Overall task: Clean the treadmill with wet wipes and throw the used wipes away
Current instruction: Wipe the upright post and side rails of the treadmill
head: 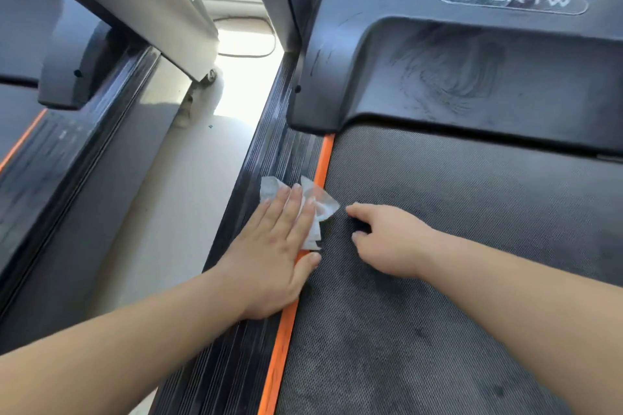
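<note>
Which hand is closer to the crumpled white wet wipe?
Left. The left hand presses flat on the crumpled white wet wipe; the right hand rests beside it on the dark textured belt.

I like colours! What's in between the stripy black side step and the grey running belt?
An orange strip runs between the side step and the belt, seen in the head view. The left hand presses a wet wipe across it.
</note>
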A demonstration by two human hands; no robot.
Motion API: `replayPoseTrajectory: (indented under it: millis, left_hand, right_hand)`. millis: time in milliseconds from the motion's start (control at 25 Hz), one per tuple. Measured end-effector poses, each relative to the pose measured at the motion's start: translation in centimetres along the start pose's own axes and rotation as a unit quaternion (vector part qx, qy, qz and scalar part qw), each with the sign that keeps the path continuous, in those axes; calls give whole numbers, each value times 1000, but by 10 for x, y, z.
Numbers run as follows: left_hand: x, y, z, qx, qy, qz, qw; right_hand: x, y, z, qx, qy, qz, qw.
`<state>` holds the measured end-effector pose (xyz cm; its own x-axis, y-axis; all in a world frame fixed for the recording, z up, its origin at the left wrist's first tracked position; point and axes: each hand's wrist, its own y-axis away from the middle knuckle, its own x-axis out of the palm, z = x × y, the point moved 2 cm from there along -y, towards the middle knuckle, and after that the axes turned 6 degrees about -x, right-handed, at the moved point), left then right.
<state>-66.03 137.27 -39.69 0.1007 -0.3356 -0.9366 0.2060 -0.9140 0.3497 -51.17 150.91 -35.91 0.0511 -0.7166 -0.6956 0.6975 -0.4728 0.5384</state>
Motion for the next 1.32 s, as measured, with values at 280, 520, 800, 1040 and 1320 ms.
replayPoseTrajectory:
  millis: [280,520,800,1040,1320]
  left_hand:
    - [-21,-87,-5,-18,-24,-44,999]
    - [-32,-104,-17,-10,-41,-33,999]
    - [18,50,-36,-15,56,-36,998]
    - [43,89,-42,-51,25,-50,997]
    - [48,64,-52,-138,48,-75,986]
  right_hand:
    - [7,-9,7,10,102,71,992]
    - [1,-9,13,31,107,84,990]
    - [14,19,2,6,-17,0,1000]
    - [41,65,10,-39,-57,-55,996]
    - [75,113,19,26,-196,-73,977]
